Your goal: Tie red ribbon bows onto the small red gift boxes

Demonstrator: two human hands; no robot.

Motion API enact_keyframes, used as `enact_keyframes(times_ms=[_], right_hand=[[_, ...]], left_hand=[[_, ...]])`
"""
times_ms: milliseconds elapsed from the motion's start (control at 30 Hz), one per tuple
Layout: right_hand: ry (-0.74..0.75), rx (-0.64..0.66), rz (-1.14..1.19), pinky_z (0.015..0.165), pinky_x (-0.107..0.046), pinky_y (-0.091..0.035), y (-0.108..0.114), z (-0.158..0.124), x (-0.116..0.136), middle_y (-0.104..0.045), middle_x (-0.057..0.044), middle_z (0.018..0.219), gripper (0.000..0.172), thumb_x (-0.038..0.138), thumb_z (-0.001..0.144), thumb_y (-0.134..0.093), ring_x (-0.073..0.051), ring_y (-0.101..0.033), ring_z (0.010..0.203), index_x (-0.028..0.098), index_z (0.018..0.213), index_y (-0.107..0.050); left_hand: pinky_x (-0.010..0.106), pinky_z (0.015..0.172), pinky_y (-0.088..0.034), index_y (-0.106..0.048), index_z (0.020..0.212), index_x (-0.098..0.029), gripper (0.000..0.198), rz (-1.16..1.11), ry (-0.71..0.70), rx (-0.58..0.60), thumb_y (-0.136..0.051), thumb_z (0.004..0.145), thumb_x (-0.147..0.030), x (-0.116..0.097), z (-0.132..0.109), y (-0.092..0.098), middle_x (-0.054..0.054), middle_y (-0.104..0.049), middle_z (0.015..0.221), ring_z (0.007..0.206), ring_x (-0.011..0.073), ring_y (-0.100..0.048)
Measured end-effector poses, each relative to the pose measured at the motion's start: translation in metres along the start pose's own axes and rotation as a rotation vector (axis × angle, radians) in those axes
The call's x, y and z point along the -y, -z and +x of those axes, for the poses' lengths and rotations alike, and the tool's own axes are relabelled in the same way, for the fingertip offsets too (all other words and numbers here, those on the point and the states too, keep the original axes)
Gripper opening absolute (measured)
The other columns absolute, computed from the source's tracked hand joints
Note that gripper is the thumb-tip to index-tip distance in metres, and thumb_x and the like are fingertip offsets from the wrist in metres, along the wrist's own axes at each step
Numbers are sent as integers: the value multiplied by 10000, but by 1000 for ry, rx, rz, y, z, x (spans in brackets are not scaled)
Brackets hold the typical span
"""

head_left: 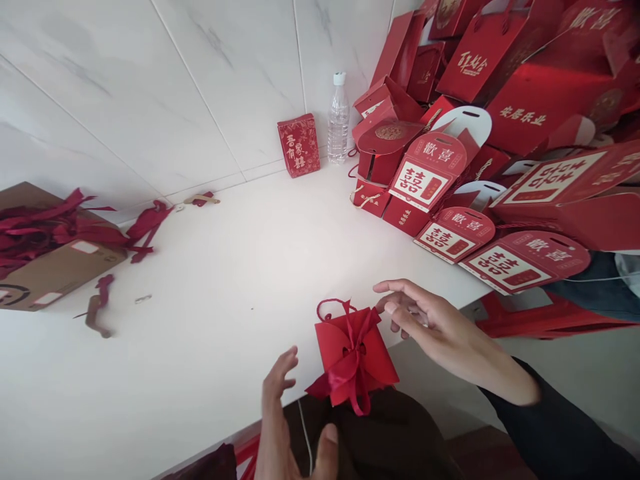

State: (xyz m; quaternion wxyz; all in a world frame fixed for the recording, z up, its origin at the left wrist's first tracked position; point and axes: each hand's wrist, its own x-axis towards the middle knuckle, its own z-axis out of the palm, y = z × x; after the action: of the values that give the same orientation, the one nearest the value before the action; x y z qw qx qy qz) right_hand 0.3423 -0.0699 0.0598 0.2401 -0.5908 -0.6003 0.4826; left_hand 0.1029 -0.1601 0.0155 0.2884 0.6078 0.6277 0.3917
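A small red gift box (353,357) tied with a red ribbon bow sits at the near edge of the white table (225,300), partly overhanging it. My right hand (430,323) hovers just right of the box with fingers stretched out, its fingertips close to the box's upper corner and holding nothing. My left hand (283,413) is below and left of the box, fingers spread and thumb apart, empty, a short gap from the ribbon.
A large heap of red gift bags and boxes (480,160) fills the right side. A clear water bottle (339,120) and one red box (299,145) stand by the wall. A cardboard box with red ribbons (50,247) lies at left, loose ribbon bits nearby.
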Motion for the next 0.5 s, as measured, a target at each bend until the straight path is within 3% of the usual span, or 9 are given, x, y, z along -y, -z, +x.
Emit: enact_keyframes(times_ms=[100, 167, 367, 500], right_hand=[[-19, 24, 0, 847, -368, -529, -1, -4, -3, -681, -44, 1105, 411, 600, 1025, -432, -233, -689, 946, 307, 1289, -550], [-12, 11, -4, 860, -378, -541, -4, -6, -4, -676, -60, 1158, 433, 609, 1020, -434, -250, -688, 996, 307, 1311, -543], [24, -9, -33, 826, -362, -555, -6, -5, -1, -693, -61, 1148, 412, 587, 1014, -477, -251, -672, 1018, 288, 1278, -580], [-12, 7, -25, 888, -389, -556, -7, -2, -2, -680, -58, 1234, 470, 637, 1010, -447, -252, -694, 1016, 306, 1321, -570]], left_hand=[[619, 1140, -381, -130, 1611, -312, 895, -51, 105, 219, -591, 849, -216, 5, 9, -4, 125, -255, 1659, 1492, 367, -331], [631, 1166, -345, -93, 1618, -347, 952, -97, 146, 279, -629, 842, -220, 4, 16, -8, 101, -209, 1683, 1527, 362, -269], [611, 1118, -428, -211, 1600, -368, 939, -93, 69, 194, -669, 803, -173, -2, 15, -6, 117, -299, 1649, 1477, 380, -375], [618, 1152, -381, -158, 1614, -365, 991, -71, 33, 177, -647, 789, -119, 5, 9, -2, 102, -239, 1676, 1505, 373, -324]])
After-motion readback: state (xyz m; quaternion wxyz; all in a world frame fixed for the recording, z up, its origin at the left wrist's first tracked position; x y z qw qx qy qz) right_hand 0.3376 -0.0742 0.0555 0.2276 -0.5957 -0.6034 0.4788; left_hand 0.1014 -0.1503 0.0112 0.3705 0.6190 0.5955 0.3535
